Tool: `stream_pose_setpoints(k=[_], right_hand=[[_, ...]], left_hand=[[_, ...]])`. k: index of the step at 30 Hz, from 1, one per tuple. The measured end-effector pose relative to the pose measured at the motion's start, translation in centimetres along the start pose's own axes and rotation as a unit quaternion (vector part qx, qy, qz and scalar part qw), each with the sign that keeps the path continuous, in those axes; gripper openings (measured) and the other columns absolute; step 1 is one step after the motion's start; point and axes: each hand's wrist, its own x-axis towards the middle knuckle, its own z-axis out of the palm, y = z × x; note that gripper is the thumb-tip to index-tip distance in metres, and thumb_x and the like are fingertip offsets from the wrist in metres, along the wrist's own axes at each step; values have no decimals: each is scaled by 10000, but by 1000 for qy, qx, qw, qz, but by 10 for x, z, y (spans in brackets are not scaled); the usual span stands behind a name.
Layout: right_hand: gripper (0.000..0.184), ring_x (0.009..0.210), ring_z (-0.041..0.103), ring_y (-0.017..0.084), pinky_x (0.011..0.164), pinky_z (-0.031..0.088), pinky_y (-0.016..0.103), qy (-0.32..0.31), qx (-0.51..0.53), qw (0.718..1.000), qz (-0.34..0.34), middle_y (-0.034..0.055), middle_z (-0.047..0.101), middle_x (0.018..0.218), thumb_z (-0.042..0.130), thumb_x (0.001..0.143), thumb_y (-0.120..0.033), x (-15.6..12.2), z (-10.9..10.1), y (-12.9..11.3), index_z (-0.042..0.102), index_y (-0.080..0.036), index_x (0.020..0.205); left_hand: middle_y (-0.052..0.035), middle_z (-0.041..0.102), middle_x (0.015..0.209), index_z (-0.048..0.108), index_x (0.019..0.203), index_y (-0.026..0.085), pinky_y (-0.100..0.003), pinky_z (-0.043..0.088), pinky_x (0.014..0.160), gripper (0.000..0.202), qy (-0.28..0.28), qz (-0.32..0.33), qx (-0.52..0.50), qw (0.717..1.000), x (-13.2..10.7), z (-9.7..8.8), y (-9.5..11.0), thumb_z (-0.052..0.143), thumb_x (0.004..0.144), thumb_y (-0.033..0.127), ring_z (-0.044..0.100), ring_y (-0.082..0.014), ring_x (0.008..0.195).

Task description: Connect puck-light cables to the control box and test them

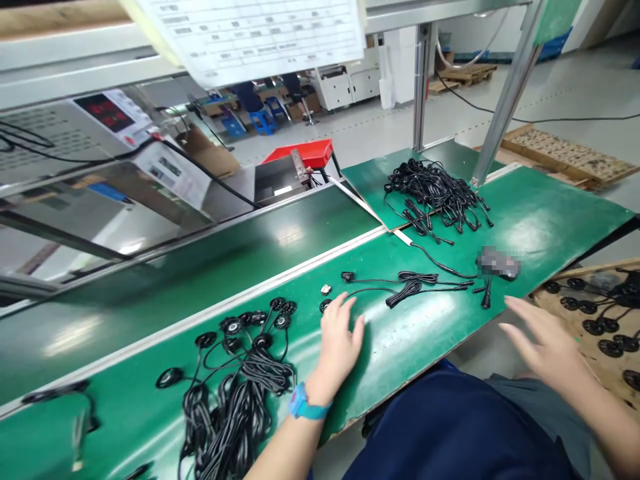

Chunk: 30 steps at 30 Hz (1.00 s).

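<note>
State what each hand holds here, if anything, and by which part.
Nothing is held. The left hand rests open on the green mat beside a small round part; the right hand hovers open, empty.

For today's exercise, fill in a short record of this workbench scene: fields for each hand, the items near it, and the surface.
left hand: flat on the green mat, fingers by a small black disc part
right hand: open, in the air off the bench edge, holding nothing
near left: pile of black cables with disc ends
centre: bundled cable
far: cable heap
surface: green mat
</note>
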Motion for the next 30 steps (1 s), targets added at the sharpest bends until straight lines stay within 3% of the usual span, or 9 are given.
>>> stream_pose_setpoints(k=[2, 4, 7, 10, 17, 22, 25, 27, 30], right_hand=[[471, 1378, 560, 290, 1171, 472, 531, -70, 54, 987, -131, 136, 604, 1463, 522, 1038, -504, 25, 15, -69, 649, -228, 1399], [442, 1410, 524, 306, 1140, 494, 547, -96, 58, 974, -194, 168, 549, 1518, 534, 1047, -432, 42, 42, -128, 635, -170, 1389], [468, 1474, 440, 348, 1162, 462, 589, -125, 53, 963, -232, 218, 455, 1582, 584, 1019, -395, 50, 86, -176, 611, -115, 1394], [510, 1532, 353, 351, 1163, 450, 602, -125, 43, 964, -232, 229, 419, 1602, 577, 1012, -346, 41, 109, -186, 539, -116, 1466], [619, 1574, 254, 374, 1194, 367, 626, -81, -12, 984, -159, 222, 280, 1678, 582, 1005, -367, 49, 117, -193, 425, -152, 1563], [473, 1448, 437, 369, 1127, 429, 587, -116, 9, 980, -159, 192, 523, 1518, 554, 1016, -437, 68, 135, -196, 598, -156, 1394], [380, 1349, 530, 334, 1095, 442, 555, -110, 47, 972, -204, 156, 621, 1393, 536, 1030, -447, 71, 138, -191, 656, -186, 1277], [374, 1325, 550, 339, 1105, 414, 579, -100, 62, 969, -217, 147, 632, 1380, 535, 1033, -471, 71, 134, -193, 659, -197, 1256], [421, 1327, 551, 353, 1132, 374, 611, -94, 108, 969, -204, 155, 627, 1392, 563, 1024, -509, 68, 114, -209, 636, -206, 1308]], left_hand=[[-239, 565, 1406, 571, 1338, 107, -635, 473, 1109, 410, 45, -37, 28, 998, -14, -7, -36, 533, 1024, 367, 523, -389, 1341], [-276, 534, 1432, 566, 1359, 72, -644, 457, 1119, 486, 61, -61, 35, 996, -25, -10, -60, 505, 1025, 420, 502, -419, 1369], [-309, 483, 1489, 514, 1439, 50, -652, 434, 1141, 616, 49, -83, 11, 995, -32, -7, -81, 460, 1021, 498, 462, -448, 1418], [-276, 487, 1514, 468, 1498, 98, -635, 423, 1167, 676, 36, -88, -35, 995, -28, -2, -93, 465, 1000, 554, 469, -429, 1426], [-207, 517, 1512, 469, 1492, 165, -576, 437, 1179, 557, 44, -73, -84, 993, -26, -7, -102, 541, 1004, 423, 493, -361, 1420], [-176, 632, 1318, 497, 1433, 169, -543, 509, 1067, 505, 69, -116, -88, 987, -25, -8, -109, 622, 976, 344, 608, -326, 1225], [-121, 684, 1096, 612, 1206, 177, -521, 537, 955, 310, 55, -143, -81, 985, -15, -9, -110, 679, 933, 308, 632, -309, 1054], [-92, 684, 1014, 617, 1077, 183, -480, 551, 906, 180, 45, -153, -99, 982, -12, -15, -106, 673, 919, 248, 638, -282, 989], [-83, 680, 1047, 584, 1112, 189, -397, 575, 899, 195, 67, -103, -152, 981, -17, -35, -83, 607, 924, 141, 661, -227, 994]])
